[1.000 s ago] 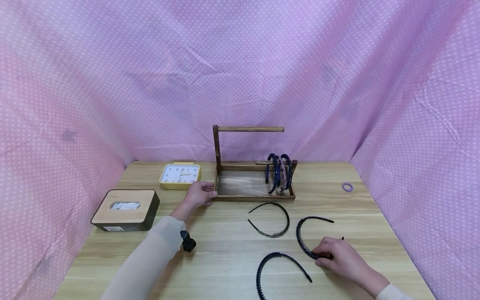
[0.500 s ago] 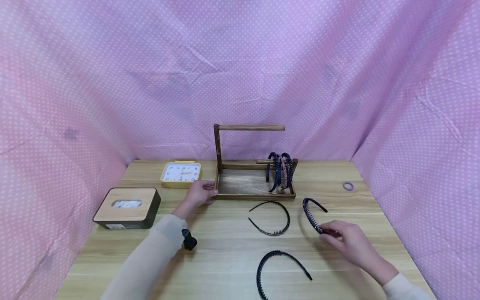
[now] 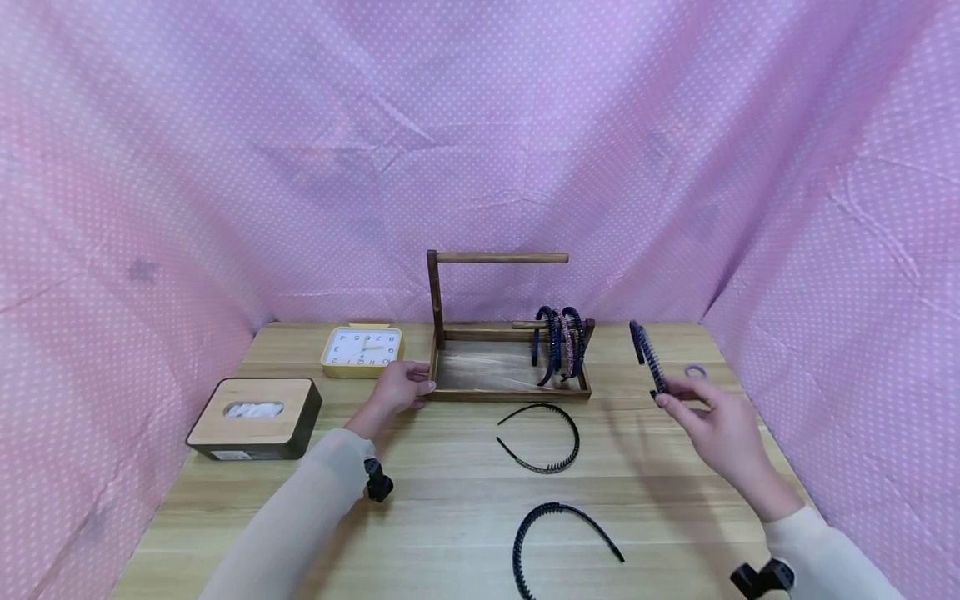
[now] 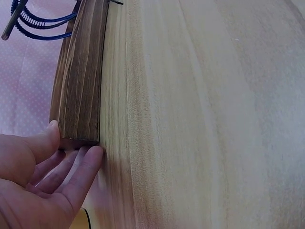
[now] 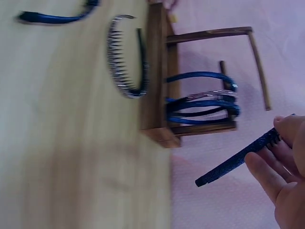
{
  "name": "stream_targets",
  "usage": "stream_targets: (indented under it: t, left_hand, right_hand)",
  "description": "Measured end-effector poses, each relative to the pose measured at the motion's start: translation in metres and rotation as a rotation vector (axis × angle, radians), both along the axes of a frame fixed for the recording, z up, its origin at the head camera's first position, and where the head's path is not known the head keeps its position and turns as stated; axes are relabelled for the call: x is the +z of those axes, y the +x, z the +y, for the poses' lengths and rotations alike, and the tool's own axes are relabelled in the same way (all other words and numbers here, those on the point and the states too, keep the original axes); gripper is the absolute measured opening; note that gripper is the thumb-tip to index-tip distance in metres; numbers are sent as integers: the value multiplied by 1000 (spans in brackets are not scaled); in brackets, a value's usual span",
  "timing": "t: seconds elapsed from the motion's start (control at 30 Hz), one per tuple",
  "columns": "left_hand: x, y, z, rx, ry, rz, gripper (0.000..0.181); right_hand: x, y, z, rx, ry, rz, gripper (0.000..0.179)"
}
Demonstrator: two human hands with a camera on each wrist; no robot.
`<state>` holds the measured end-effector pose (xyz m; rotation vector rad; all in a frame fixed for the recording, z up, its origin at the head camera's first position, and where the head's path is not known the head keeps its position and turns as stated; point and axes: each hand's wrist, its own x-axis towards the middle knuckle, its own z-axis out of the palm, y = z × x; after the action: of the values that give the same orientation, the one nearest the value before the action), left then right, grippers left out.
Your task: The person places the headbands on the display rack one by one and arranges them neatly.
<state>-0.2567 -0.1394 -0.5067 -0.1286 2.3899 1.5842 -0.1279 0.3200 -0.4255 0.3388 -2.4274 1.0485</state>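
Note:
My left hand [image 3: 397, 387] grips the front left corner of a brown wooden headband rack [image 3: 512, 396]; in the left wrist view its thumb and fingers lie at the end of the wooden side [image 4: 86, 90]. To the rack's right, my right hand [image 3: 712, 421] pinches a dark toothed headband [image 3: 649, 358] by one part, raised above the table. In the right wrist view that headband [image 5: 228, 164] slants out from between thumb and fingers. Several headbands [image 3: 553, 346], dark blue and pinkish, hang on the rack's lower bar. Its upper bar [image 3: 502, 257] carries nothing.
Two dark headbands lie on the table: a thin one [image 3: 576, 437] before the rack and another [image 3: 517, 550] nearer the front edge. A yellow clock [image 3: 362, 346] and a tissue box [image 3: 300, 417] stand left. A purple ring [image 3: 695, 372] lies behind the right hand. Pink cloth [image 3: 480, 150] surrounds the table.
My right hand has lifted the headband off the table and carried it back and slightly right, turning it more upright. The left hand stays at the rack's corner.

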Motion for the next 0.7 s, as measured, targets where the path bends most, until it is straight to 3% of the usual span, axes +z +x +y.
stream_targets:
  t: [0.37, 0.7]
  left_hand:
    - [2, 1, 1, -2, -39, 16, 44]
    - [4, 4, 1, -18, -75, 43, 43]
  right_hand:
    - [39, -62, -16, 3, -156, 26, 24]
    - [67, -113, -48, 52, -334, -45, 32]
